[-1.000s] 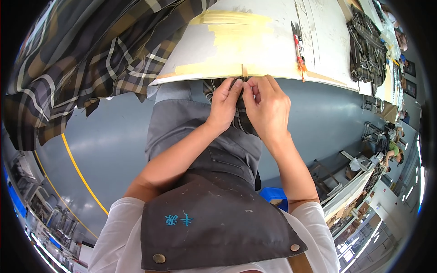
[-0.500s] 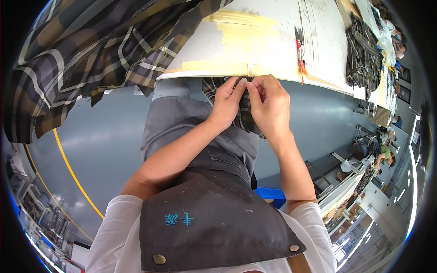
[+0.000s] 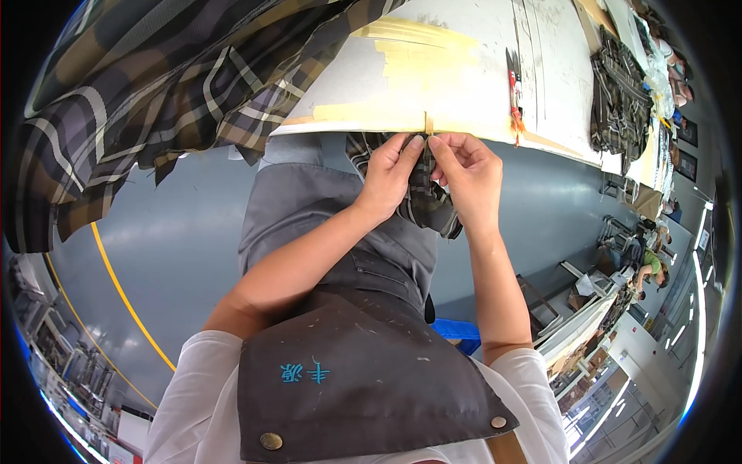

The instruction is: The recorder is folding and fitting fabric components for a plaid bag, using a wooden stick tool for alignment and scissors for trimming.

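Observation:
A dark plaid piece of cloth [image 3: 427, 203] hangs below the near edge of the white table [image 3: 471, 100], partly hidden behind my hands. My left hand [image 3: 386, 182] pinches its upper part between thumb and fingers. Close beside it, my right hand [image 3: 473, 182] is also closed on the cloth, thumb and forefinger meeting near the left thumb. The two fingertips nearly touch just under a small tan strip [image 3: 428, 122] at the table's edge. What exactly lies between the fingertips is too small to tell.
A large plaid cloth [image 3: 162, 108] drapes over the table's left side. Red-handled scissors [image 3: 515, 89] lie on the table, right of my hands. Farther right is a stack of plaid pieces [image 3: 621, 100]. A person in green [image 3: 654, 267] sits far off at the right.
My right hand has shifted slightly right and down, its fingers spreading a little more. The hanging cloth has swung slightly to the right. My left hand has barely moved.

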`<act>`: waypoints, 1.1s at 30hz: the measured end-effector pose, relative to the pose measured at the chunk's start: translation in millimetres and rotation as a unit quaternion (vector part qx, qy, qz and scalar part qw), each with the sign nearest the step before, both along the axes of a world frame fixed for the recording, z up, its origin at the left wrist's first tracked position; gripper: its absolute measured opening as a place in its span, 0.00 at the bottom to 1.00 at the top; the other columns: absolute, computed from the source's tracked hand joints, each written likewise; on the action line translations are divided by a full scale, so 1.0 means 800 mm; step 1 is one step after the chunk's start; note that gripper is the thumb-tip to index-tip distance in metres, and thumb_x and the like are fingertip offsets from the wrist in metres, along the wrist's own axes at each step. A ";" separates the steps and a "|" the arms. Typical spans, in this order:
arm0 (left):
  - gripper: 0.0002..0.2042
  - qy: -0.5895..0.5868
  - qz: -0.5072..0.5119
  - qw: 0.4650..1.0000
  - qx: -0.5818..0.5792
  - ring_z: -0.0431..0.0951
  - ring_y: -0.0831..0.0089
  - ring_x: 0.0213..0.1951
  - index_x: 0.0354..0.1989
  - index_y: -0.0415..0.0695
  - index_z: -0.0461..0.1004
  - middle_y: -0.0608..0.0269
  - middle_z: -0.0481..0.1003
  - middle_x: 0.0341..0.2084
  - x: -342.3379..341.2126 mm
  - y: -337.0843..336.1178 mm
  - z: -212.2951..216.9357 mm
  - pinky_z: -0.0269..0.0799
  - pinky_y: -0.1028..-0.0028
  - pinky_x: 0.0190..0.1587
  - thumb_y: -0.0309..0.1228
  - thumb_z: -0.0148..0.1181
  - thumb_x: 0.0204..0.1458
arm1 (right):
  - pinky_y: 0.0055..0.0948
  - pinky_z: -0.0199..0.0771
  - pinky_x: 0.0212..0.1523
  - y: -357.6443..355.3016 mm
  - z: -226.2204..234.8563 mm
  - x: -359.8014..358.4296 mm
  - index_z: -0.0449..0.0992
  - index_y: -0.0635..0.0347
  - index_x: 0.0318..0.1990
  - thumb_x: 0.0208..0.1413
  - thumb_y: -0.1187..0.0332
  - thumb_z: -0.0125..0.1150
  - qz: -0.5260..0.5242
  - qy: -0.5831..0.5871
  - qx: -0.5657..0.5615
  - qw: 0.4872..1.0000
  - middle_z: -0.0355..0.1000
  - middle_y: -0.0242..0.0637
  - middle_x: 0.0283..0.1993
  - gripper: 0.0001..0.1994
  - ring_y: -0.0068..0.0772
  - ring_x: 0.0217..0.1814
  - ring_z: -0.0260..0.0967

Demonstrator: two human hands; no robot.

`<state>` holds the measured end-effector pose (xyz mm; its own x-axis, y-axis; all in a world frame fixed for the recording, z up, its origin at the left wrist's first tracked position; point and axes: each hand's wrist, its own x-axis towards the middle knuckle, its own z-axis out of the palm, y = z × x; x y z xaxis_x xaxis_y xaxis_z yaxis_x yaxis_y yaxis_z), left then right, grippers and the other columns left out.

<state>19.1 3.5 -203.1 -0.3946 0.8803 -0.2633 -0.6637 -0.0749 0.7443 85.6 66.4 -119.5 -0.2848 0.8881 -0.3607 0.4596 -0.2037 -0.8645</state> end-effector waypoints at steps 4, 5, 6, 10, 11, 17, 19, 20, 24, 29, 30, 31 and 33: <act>0.12 0.006 -0.004 1.000 -0.009 0.64 0.86 0.35 0.45 0.37 0.69 0.70 0.71 0.32 -0.002 -0.001 -0.002 0.62 0.82 0.40 0.32 0.46 0.59 | 0.13 0.62 0.17 -0.002 -0.003 -0.005 0.74 0.68 0.29 0.50 0.72 0.60 0.000 -0.015 0.031 0.999 0.71 0.30 0.20 0.06 0.13 0.16 0.64; 0.13 0.007 -0.005 1.000 -0.009 0.63 0.86 0.35 0.46 0.37 0.68 0.70 0.71 0.32 -0.002 -0.001 0.000 0.62 0.82 0.40 0.32 0.46 0.59 | 0.13 0.62 0.17 -0.002 -0.003 -0.005 0.74 0.68 0.29 0.50 0.72 0.60 -0.003 -0.016 0.035 0.999 0.71 0.30 0.20 0.06 0.13 0.16 0.63; 0.13 0.009 -0.005 1.000 -0.009 0.63 0.86 0.35 0.46 0.37 0.68 0.71 0.71 0.32 -0.002 -0.001 0.000 0.61 0.82 0.41 0.32 0.46 0.59 | 0.13 0.63 0.17 -0.002 -0.003 -0.005 0.74 0.68 0.28 0.50 0.72 0.60 -0.006 -0.016 0.040 0.999 0.71 0.30 0.20 0.06 0.12 0.16 0.63; 0.13 0.018 -0.010 1.000 -0.006 0.63 0.86 0.36 0.47 0.37 0.68 0.71 0.70 0.32 -0.003 -0.001 0.001 0.61 0.82 0.41 0.31 0.45 0.59 | 0.14 0.63 0.17 -0.002 0.002 -0.008 0.74 0.68 0.28 0.50 0.72 0.60 -0.006 -0.029 0.046 0.999 0.71 0.30 0.20 0.06 0.12 0.16 0.63; 0.13 0.014 -0.006 1.000 -0.004 0.63 0.86 0.35 0.47 0.37 0.68 0.71 0.70 0.32 -0.002 0.000 0.002 0.61 0.83 0.41 0.31 0.46 0.59 | 0.14 0.63 0.18 -0.002 0.002 -0.008 0.73 0.68 0.29 0.48 0.72 0.62 -0.007 -0.027 0.040 0.999 0.70 0.29 0.20 0.07 0.12 0.17 0.63; 0.12 0.006 0.012 1.000 0.005 0.63 0.85 0.34 0.45 0.36 0.68 0.72 0.69 0.31 -0.001 0.000 0.000 0.62 0.84 0.38 0.30 0.46 0.58 | 0.17 0.63 0.21 -0.007 0.007 -0.012 0.70 0.66 0.32 0.40 0.71 0.68 0.096 -0.110 0.173 0.974 0.64 0.28 0.19 0.14 0.14 0.20 0.59; 0.11 -0.021 0.001 1.000 0.003 0.63 0.85 0.33 0.45 0.36 0.69 0.72 0.69 0.30 -0.004 0.000 0.000 0.62 0.84 0.38 0.29 0.46 0.58 | 0.17 0.63 0.21 -0.012 0.012 -0.016 0.69 0.66 0.33 0.38 0.71 0.68 0.110 -0.158 0.196 0.962 0.62 0.29 0.19 0.16 0.15 0.20 0.58; 0.13 -0.026 -0.021 0.999 -0.006 0.65 0.85 0.36 0.49 0.37 0.67 0.70 0.70 0.35 -0.006 -0.001 0.003 0.63 0.83 0.40 0.29 0.45 0.59 | 0.18 0.63 0.21 -0.014 0.013 -0.017 0.69 0.66 0.32 0.40 0.70 0.67 0.117 -0.177 0.207 0.955 0.63 0.29 0.19 0.14 0.15 0.19 0.58; 0.15 0.007 -0.012 1.000 0.016 0.67 0.85 0.38 0.52 0.38 0.65 0.67 0.71 0.39 -0.005 0.000 0.001 0.64 0.83 0.43 0.30 0.44 0.59 | 0.18 0.64 0.20 -0.012 -0.004 -0.011 0.70 0.67 0.30 0.46 0.70 0.63 0.038 -0.036 0.156 0.986 0.67 0.31 0.19 0.09 0.16 0.19 0.61; 0.12 -0.006 -0.005 1.000 -0.005 0.63 0.87 0.34 0.46 0.37 0.69 0.73 0.70 0.30 -0.004 -0.001 0.002 0.62 0.83 0.40 0.31 0.46 0.59 | 0.17 0.64 0.20 -0.003 0.004 -0.006 0.71 0.67 0.28 0.50 0.71 0.59 0.033 -0.073 0.090 0.993 0.71 0.33 0.21 0.07 0.16 0.18 0.65; 0.12 -0.026 -0.014 1.000 -0.008 0.63 0.87 0.34 0.46 0.37 0.69 0.73 0.70 0.30 -0.003 -0.001 0.002 0.62 0.83 0.40 0.31 0.46 0.59 | 0.17 0.64 0.20 0.000 0.001 -0.004 0.71 0.68 0.29 0.50 0.72 0.58 0.032 -0.065 0.088 0.994 0.71 0.33 0.21 0.07 0.16 0.18 0.65; 0.12 -0.027 -0.015 1.000 -0.007 0.63 0.87 0.34 0.46 0.37 0.69 0.73 0.70 0.30 -0.003 -0.001 0.002 0.62 0.83 0.40 0.31 0.46 0.59 | 0.17 0.64 0.20 0.003 0.000 0.000 0.70 0.68 0.29 0.51 0.72 0.58 0.030 -0.057 0.086 0.994 0.71 0.33 0.21 0.07 0.16 0.18 0.65; 0.13 -0.015 -0.024 1.000 0.002 0.66 0.87 0.36 0.49 0.38 0.68 0.71 0.71 0.35 -0.005 0.000 0.003 0.63 0.84 0.41 0.31 0.45 0.59 | 0.18 0.64 0.20 0.010 0.004 0.006 0.70 0.67 0.29 0.49 0.71 0.60 0.018 -0.057 0.096 0.994 0.70 0.33 0.20 0.08 0.16 0.18 0.64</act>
